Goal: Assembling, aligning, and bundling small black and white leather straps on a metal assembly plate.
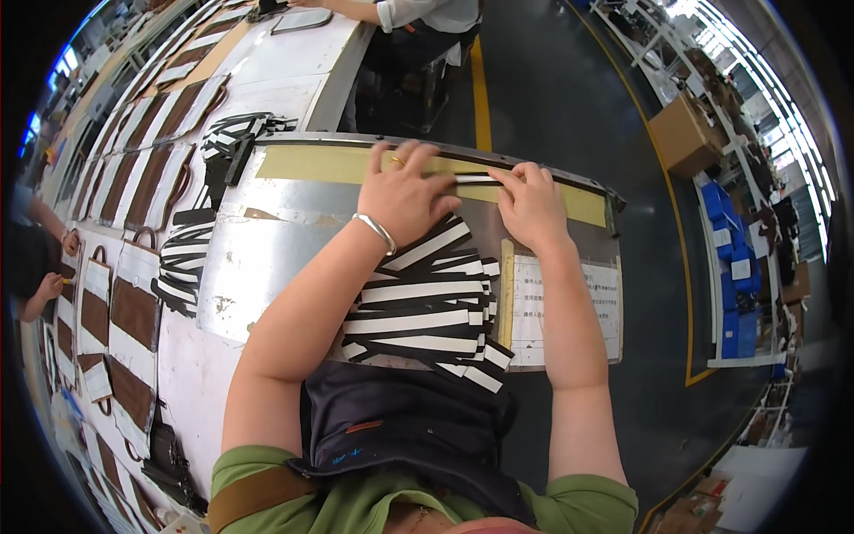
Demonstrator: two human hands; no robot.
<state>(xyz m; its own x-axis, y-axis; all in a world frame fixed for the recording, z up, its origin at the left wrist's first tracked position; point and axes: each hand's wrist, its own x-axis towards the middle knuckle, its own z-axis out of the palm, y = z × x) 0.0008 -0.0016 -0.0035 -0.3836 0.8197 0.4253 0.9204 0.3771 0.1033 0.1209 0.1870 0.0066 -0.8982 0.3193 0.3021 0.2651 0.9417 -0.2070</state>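
Note:
My left hand (pixel 405 191), with a ring and a silver bangle, presses flat on a narrow black-and-white strip (pixel 473 179) lying along the yellow tape band (pixel 320 164) at the far edge of a metal plate (pixel 258 258). The fingertips of my right hand (pixel 531 206) pinch and press the same strip from its right end. Under my forearms lies a loose pile of several black-and-white strips (pixel 427 311). A yellow ruler (pixel 506 294) lies beside the pile.
More strips (pixel 182 262) are stacked left of the plate, and another bundle (pixel 233 132) lies behind it. Brown-and-white bag panels (pixel 133 311) cover the long table. A printed sheet (pixel 569 303) is taped at right. Another person (pixel 418 18) works at the far end; a co-worker's hands (pixel 53 285) appear at left.

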